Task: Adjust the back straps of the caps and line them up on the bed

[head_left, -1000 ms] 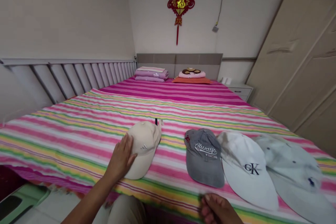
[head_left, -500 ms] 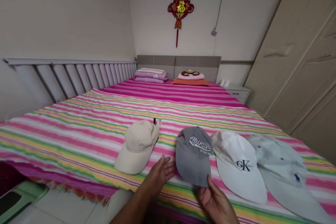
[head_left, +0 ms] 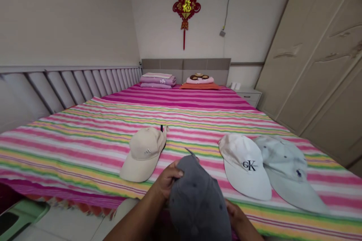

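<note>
Grip closed, left hand (head_left: 167,180) pinches the gray cap (head_left: 199,199), handling seemingly unfinished; right hand's (head_left: 236,214) closure is hidden; three other caps (head_left: 244,163) lie untouched.

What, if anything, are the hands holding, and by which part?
The grey cap: the left hand grips its edge; the right hand is at the opposite side, fingertips hidden, exact hold unclear.
</note>
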Available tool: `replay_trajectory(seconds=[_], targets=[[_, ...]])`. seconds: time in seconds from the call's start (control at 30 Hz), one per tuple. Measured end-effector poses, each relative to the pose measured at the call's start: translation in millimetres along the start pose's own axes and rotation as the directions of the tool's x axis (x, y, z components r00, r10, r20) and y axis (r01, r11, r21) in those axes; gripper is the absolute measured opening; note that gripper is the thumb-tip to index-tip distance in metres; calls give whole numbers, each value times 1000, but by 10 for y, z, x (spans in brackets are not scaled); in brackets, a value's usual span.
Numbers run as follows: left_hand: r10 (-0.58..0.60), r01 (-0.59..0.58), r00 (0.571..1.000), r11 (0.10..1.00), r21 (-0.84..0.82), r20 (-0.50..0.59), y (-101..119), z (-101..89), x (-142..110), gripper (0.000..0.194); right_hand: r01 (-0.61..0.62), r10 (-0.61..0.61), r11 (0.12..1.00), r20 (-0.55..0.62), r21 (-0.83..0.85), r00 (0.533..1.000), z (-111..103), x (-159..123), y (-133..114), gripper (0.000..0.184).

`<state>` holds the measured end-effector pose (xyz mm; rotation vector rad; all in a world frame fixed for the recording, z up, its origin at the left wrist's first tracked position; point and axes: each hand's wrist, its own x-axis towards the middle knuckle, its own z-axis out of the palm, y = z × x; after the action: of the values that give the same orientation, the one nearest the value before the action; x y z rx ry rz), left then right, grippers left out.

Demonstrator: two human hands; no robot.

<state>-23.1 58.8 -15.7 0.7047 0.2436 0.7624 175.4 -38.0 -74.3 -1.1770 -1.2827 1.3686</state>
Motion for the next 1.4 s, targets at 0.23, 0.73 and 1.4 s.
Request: replay_trajectory(seconds=[0.23, 0.73, 1.4], targets=[[-95, 85, 994, 983, 164, 50, -89, 240, -127, 35, -14, -9, 920, 58, 392, 998, 256, 146, -779, 36], [-61, 101, 989, 946, 308, -135, -44, 390, -161, 30, 13, -39, 976, 118, 218, 992, 291, 73, -967, 29], [89, 73, 956, 852, 518, -281, -73, 496, -227, 22, 496, -680, 277, 197, -823, 706, 330, -63, -1003, 20]])
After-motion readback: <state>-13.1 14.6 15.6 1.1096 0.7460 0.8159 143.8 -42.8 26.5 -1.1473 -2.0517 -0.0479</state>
